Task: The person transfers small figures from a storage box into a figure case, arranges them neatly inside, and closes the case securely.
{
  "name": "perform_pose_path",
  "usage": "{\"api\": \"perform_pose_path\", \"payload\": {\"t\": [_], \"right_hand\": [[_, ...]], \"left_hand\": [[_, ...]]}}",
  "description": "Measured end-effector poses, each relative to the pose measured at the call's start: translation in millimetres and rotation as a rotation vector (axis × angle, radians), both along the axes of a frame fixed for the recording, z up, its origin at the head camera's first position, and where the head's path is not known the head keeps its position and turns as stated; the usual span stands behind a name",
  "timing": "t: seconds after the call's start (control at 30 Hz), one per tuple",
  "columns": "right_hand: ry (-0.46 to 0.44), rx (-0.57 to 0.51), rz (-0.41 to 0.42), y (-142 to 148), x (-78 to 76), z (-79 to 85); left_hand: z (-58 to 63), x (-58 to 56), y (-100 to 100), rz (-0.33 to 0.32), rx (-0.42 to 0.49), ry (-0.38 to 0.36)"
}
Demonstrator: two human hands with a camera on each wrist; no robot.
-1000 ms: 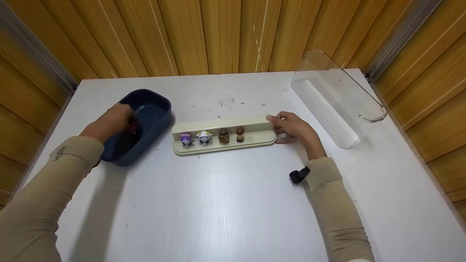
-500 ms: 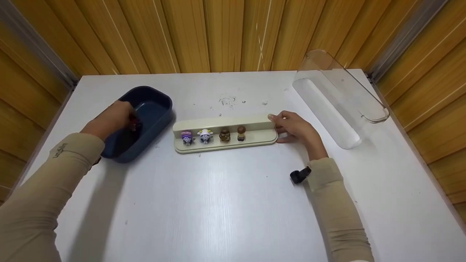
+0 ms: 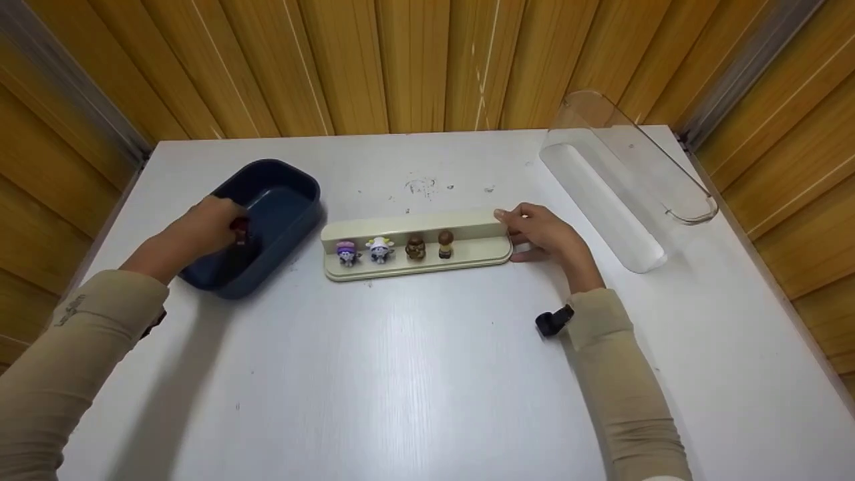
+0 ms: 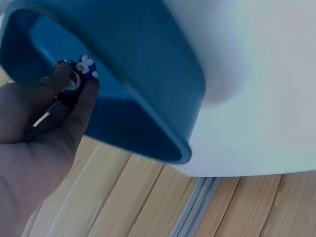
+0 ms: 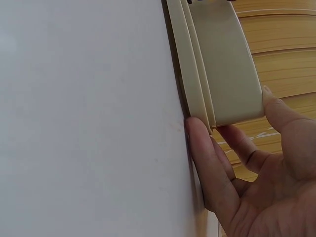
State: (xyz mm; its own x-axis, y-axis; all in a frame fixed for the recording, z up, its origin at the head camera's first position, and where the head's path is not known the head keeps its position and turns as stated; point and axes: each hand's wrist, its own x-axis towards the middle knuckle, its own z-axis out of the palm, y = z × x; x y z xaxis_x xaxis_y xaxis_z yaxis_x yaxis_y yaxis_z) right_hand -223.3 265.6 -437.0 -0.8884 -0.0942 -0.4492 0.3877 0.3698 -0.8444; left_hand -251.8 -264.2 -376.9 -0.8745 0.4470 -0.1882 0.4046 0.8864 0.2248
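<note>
Over the dark blue bin, my left hand pinches a small blue, white and red figurine between thumb and fingers. In the left wrist view the figurine is just inside the bin's opening, partly covered by the fingertips. My right hand grips the right end of a cream stepped display base, thumb at the upper back corner and fingers around the end. Several figurines stand in a row on the base's lower step: a purple-capped one, a white-hooded one, and two brown-topped ones.
A clear, long rounded cover lies at the back right of the white table. Wood-look panels rise behind and at the sides. Dark scuff marks show on the tabletop behind the base.
My left hand has shifted slightly left and lifted a little within the bin, and the red part of the figurine shows more clearly. The right hand stays at the base's end.
</note>
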Motion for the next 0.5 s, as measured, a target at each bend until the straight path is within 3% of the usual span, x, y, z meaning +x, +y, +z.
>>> {"api": "perform_pose_path", "payload": {"t": [0.27, 0.5], "right_hand": [[-0.011, -0.006, 0.002, 1, 0.5, 0.9], [-0.001, -0.002, 0.0, 1, 0.7, 2.9]], "left_hand": [[33.8, 26.5, 20, 0.101, 0.129, 0.035], [44.7, 52.1, 44, 0.108, 0.27, 0.081]]}}
